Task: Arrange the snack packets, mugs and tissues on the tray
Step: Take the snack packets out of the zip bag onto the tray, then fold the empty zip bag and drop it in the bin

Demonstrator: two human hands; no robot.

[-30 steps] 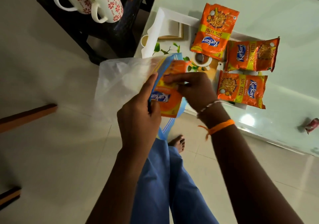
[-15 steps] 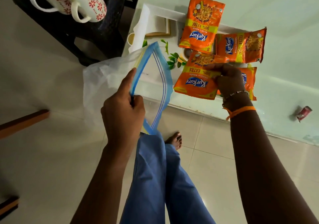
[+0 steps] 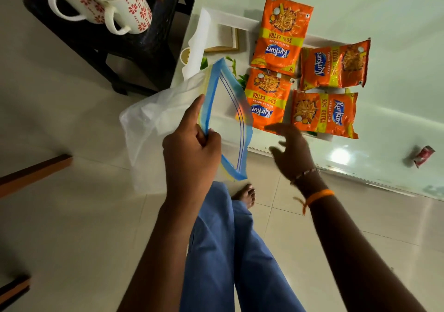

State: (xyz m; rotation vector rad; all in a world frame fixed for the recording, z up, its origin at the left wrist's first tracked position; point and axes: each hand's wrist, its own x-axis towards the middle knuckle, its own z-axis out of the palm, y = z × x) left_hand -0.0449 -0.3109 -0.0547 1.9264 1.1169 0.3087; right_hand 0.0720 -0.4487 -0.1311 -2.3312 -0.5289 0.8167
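Orange is the colour that jumps out – four snack packets lie flat on the white tray, which sits on the pale glass-topped table. One packet lies at the far edge of the tray, a second is to its right and turned sideways, a third sits near the front on the left, and the fourth is just beside it on the right, also sideways. They're packed close, with the far packet's lower edge overlapping the front-left one a little. Your left hand has its fingers curled round the blue zip strip of a clear plastic bag, thumb pointing up along the strip, and the bag's mouth gapes open in front of the tray's near-left corner. Your right hand holds nothing – fingers spread and relaxed, hovering just above the tray's front edge, close to the bottom of the front-left packet but not gripping it. Two white mugs with red flower prints lie tipped on their sides on a dark side table off to the left, handles toward you, touching each other. A small red wrapper lies on the table, well apart to the right. Can't spot any tissues for sure.
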